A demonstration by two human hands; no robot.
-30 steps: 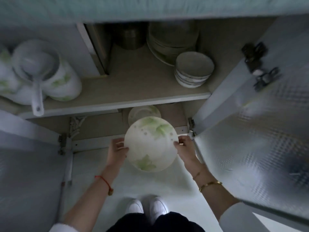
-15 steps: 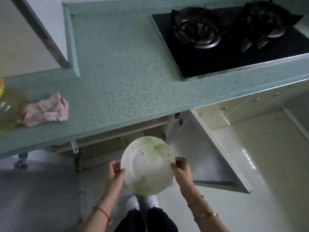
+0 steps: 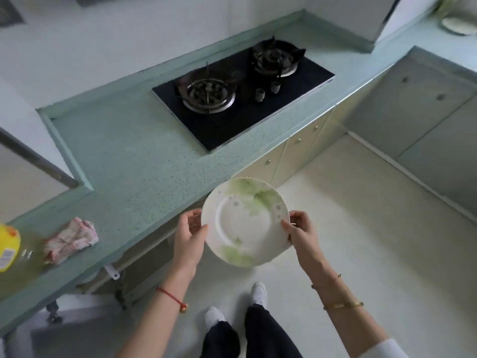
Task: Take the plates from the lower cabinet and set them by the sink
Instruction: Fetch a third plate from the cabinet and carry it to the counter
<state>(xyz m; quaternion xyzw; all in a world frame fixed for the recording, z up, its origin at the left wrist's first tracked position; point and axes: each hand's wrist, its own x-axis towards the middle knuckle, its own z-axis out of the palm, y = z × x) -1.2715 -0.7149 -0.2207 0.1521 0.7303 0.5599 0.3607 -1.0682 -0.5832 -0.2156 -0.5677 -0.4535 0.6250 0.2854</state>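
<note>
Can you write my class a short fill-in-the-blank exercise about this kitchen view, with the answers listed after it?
1. The plate is held at its rim by ____ hands: the left hand and the right hand.
2. The gas stove set into the countertop has ____ burners.
3. The crumpled cloth lies on the countertop beside a bottle with a ____ cap.
4. The plate's leaf pattern is ____.

Answers: two; two; yellow; green

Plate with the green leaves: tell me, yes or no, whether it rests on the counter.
No, both hands hold the plate by its rim above the floor, off the counter.
</note>
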